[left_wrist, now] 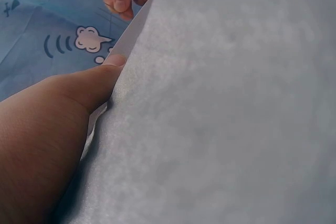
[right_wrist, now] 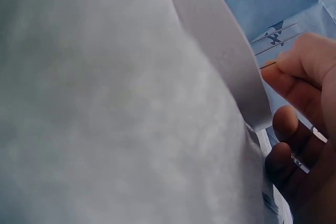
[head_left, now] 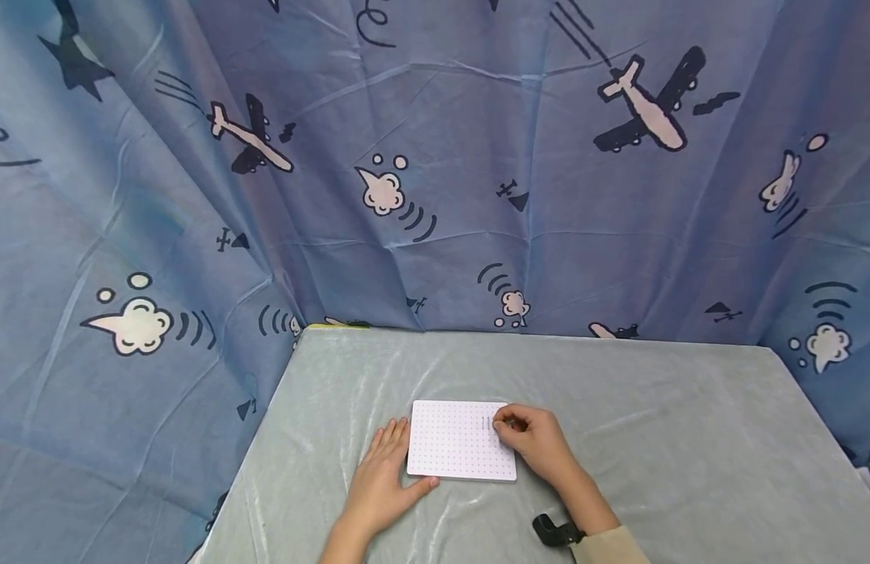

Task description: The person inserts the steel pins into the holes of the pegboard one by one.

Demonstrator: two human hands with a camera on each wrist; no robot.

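A white board (head_left: 452, 440) marked with a grid of small dots lies on the table. My left hand (head_left: 384, 478) rests along its left side, fingers extended, with the thumb at the near edge. At the board's right part, my right hand (head_left: 537, 442) pinches a thin needle (right_wrist: 268, 64) between thumb and forefinger. Two more slender needles (right_wrist: 278, 44) stand up from the board beside those fingertips in the right wrist view. From the head they look like short dark lines. Whether the pinched needle's lower end is in the board, I cannot tell.
Pale grey-green velvety cloth (head_left: 661, 439) covers the table. Behind and at the sides hangs a blue curtain (head_left: 449, 141) printed with planes and clouds. A black device (head_left: 555, 533) is strapped at the right wrist, by a beige sleeve (head_left: 611, 547).
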